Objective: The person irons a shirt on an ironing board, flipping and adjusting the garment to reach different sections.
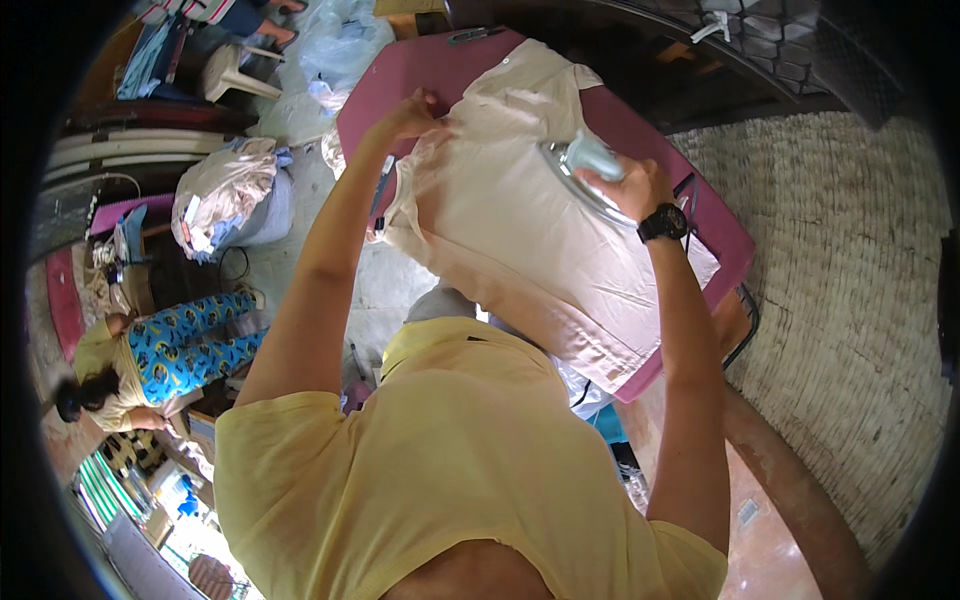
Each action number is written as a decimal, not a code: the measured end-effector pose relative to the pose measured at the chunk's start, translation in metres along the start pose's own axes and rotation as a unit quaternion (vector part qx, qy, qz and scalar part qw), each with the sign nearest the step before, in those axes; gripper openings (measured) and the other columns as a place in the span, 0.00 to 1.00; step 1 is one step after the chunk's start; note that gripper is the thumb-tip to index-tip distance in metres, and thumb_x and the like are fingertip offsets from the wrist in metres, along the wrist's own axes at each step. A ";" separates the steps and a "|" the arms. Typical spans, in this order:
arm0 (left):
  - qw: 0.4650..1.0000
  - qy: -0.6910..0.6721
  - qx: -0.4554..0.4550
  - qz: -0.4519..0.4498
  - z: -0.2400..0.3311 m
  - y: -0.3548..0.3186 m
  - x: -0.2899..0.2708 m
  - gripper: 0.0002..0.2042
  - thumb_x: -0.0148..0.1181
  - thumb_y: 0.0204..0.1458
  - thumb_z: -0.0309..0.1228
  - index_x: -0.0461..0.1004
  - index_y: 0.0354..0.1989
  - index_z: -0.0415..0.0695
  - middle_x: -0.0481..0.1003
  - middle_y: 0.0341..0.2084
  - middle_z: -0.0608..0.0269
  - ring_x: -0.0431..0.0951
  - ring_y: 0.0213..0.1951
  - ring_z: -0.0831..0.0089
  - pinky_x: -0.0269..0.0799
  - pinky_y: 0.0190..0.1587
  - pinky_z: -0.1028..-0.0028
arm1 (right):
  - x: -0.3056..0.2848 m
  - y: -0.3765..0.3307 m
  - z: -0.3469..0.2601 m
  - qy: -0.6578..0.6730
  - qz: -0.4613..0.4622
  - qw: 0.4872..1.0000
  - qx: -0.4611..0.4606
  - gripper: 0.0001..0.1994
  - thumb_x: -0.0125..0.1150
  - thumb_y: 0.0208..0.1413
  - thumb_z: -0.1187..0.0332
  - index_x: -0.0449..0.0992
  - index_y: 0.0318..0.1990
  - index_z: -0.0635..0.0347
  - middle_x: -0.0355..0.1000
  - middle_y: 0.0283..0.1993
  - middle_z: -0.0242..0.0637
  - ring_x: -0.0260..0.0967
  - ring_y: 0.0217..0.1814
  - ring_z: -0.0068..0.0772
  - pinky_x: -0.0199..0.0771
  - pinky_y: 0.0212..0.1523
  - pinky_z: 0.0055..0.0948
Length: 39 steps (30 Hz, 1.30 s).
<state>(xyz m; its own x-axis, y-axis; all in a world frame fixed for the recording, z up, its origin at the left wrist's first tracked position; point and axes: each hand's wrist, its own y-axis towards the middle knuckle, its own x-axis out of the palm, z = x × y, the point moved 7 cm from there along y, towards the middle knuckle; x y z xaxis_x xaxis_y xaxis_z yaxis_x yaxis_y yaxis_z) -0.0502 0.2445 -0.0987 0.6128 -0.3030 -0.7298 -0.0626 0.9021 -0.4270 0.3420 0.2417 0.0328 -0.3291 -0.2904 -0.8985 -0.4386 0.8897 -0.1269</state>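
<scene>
A cream-coloured shirt (500,205) lies spread over a maroon-covered ironing board (620,115), its near edge hanging over the board's side. My right hand (640,188) grips the handle of a clothes iron (592,155), whose soleplate rests on the right part of the shirt. A dark watch (662,222) is on my right wrist. At the shirt's far left edge, my left hand (410,115) has its fingers curled and pinches the cloth, which is slightly blurred there.
A large bundle of clothes (235,195) stands on the floor at left, near a beige plastic stool (235,75). Another person (150,355) in patterned blue trousers sits at lower left. A rough stone wall (830,220) rises close on the right. Clear plastic bags (340,40) lie beyond the board.
</scene>
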 end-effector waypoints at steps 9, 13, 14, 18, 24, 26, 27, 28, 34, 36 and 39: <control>0.987 -0.151 0.001 0.046 0.027 -0.023 0.006 0.17 0.66 0.50 0.30 0.76 0.48 0.39 0.79 0.39 0.54 0.77 0.40 0.63 0.73 0.43 0.66 | 0.005 0.007 -0.041 -0.016 -0.049 0.999 0.001 0.28 0.65 0.43 0.35 0.83 0.40 0.47 0.80 0.33 0.44 0.78 0.38 0.52 0.79 0.39 0.46; 0.914 -0.404 0.009 0.047 -0.012 0.001 0.008 0.14 0.65 0.48 0.22 0.76 0.45 0.40 0.77 0.35 0.58 0.76 0.37 0.67 0.71 0.39 0.71 | 0.020 0.008 -0.064 -0.010 -0.014 0.994 -0.105 0.31 0.62 0.43 0.33 0.83 0.39 0.51 0.79 0.32 0.46 0.78 0.36 0.51 0.78 0.38 0.46; 0.876 -0.480 0.018 0.052 -0.024 0.005 0.007 0.13 0.65 0.48 0.21 0.77 0.44 0.41 0.77 0.34 0.59 0.75 0.37 0.67 0.70 0.38 0.72 | 0.022 0.011 -0.072 -0.011 -0.010 0.996 -0.088 0.32 0.62 0.43 0.32 0.83 0.39 0.52 0.79 0.32 0.47 0.78 0.36 0.51 0.78 0.37 0.46; 0.874 -0.484 0.014 -0.033 0.012 0.002 0.006 0.12 0.67 0.51 0.30 0.76 0.41 0.39 0.74 0.31 0.65 0.73 0.34 0.71 0.69 0.39 0.76 | 0.034 0.018 -0.083 -0.023 -0.014 0.999 -0.033 0.35 0.61 0.42 0.30 0.83 0.38 0.55 0.78 0.31 0.52 0.78 0.36 0.54 0.78 0.38 0.47; 0.981 -0.189 -0.018 -0.036 0.017 0.021 0.009 0.18 0.66 0.52 0.46 0.81 0.32 0.40 0.80 0.24 0.57 0.81 0.32 0.64 0.74 0.35 0.64 | 0.048 0.030 -0.115 -0.032 -0.037 0.998 0.046 0.37 0.60 0.41 0.28 0.83 0.34 0.58 0.78 0.30 0.51 0.77 0.36 0.55 0.77 0.37 0.47; 0.991 -0.117 0.023 0.067 0.025 0.023 0.000 0.22 0.63 0.53 0.50 0.81 0.33 0.38 0.81 0.28 0.53 0.82 0.36 0.59 0.75 0.38 0.61 | 0.059 0.026 -0.116 -0.049 -0.046 0.997 -0.026 0.36 0.60 0.41 0.28 0.83 0.35 0.57 0.78 0.29 0.51 0.77 0.35 0.55 0.78 0.38 0.47; 0.983 -0.157 0.035 0.091 0.011 0.032 0.002 0.23 0.62 0.53 0.51 0.81 0.34 0.39 0.81 0.30 0.51 0.82 0.38 0.57 0.75 0.40 0.61 | 0.063 0.024 -0.122 -0.056 -0.054 0.995 -0.068 0.36 0.60 0.41 0.28 0.83 0.36 0.57 0.78 0.29 0.51 0.77 0.35 0.55 0.78 0.38 0.47; 0.973 -0.195 0.039 0.119 -0.015 0.044 0.005 0.24 0.60 0.53 0.53 0.82 0.35 0.39 0.81 0.32 0.49 0.81 0.39 0.55 0.75 0.42 0.61 | 0.058 0.025 -0.135 -0.046 -0.034 0.996 -0.062 0.35 0.60 0.42 0.28 0.83 0.37 0.55 0.78 0.28 0.51 0.77 0.35 0.55 0.78 0.38 0.47; 0.997 -0.067 -0.046 0.013 0.020 0.019 -0.018 0.30 0.56 0.50 0.61 0.83 0.39 0.43 0.79 0.40 0.44 0.77 0.50 0.51 0.72 0.52 0.60 | 0.068 0.037 -0.130 -0.025 -0.062 0.997 0.042 0.35 0.62 0.40 0.29 0.83 0.41 0.52 0.79 0.33 0.49 0.78 0.39 0.52 0.78 0.42 0.45; 0.998 -0.055 -0.015 -0.023 0.027 0.014 -0.017 0.29 0.57 0.49 0.60 0.83 0.39 0.44 0.79 0.42 0.44 0.77 0.50 0.50 0.71 0.52 0.59 | 0.070 0.039 -0.140 -0.020 -0.082 0.996 0.033 0.35 0.61 0.40 0.29 0.83 0.41 0.52 0.79 0.34 0.49 0.78 0.41 0.52 0.77 0.45 0.43; 0.996 -0.053 0.063 -0.021 0.026 0.028 -0.002 0.24 0.61 0.48 0.55 0.83 0.38 0.44 0.80 0.41 0.47 0.79 0.48 0.51 0.72 0.50 0.59 | 0.066 0.040 -0.143 -0.009 -0.045 0.996 0.073 0.30 0.65 0.45 0.35 0.83 0.40 0.55 0.79 0.29 0.46 0.78 0.35 0.50 0.78 0.39 0.44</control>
<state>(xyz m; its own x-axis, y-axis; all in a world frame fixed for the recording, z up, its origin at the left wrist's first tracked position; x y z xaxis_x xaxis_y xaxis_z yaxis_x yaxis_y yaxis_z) -0.0332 0.2783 -0.0951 0.6932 -0.3134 -0.6491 0.0597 0.9224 -0.3816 0.1833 0.2081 0.0280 -0.2781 -0.3659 -0.8881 -0.3398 0.9023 -0.2654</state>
